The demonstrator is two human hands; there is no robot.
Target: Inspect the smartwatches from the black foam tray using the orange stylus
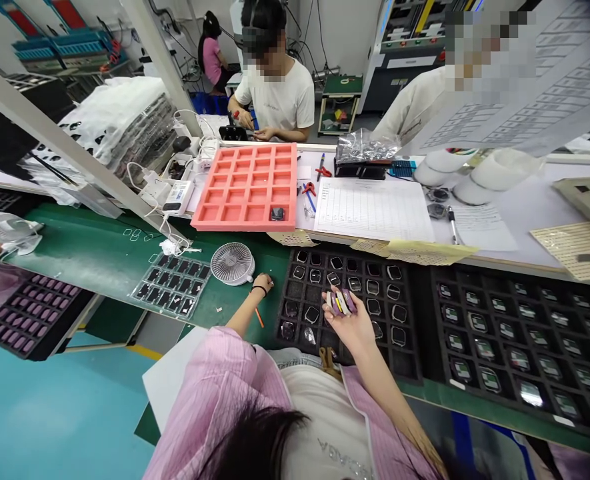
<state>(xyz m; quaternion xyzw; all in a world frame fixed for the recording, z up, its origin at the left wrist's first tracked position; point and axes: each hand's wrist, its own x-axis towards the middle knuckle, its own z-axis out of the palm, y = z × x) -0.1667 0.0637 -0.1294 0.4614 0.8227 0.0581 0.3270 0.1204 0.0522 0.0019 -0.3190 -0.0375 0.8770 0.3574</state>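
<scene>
My right hand (351,327) is palm up over the black foam tray (299,293). Its fingers are curled round a stack of small purple, white and yellow pieces (342,303), whose kind I cannot make out. Square watch cases (399,313) lie in many of the tray's pockets. To the left of that tray, my left hand (263,283) rests low over the green bench top, its fingers drawn together; what they hold, if anything, is too small to tell. Right beside it stands a small white fan (232,263), and an orange stick (259,317) lies just below the wrist.
A clear tray of black pieces (173,285) lies left of the fan. Another black tray (519,333) of watch parts fills the right side. On the shelf ahead are a pink foam tray (245,185) and a paper form (375,205). A co-worker (279,93) sits opposite.
</scene>
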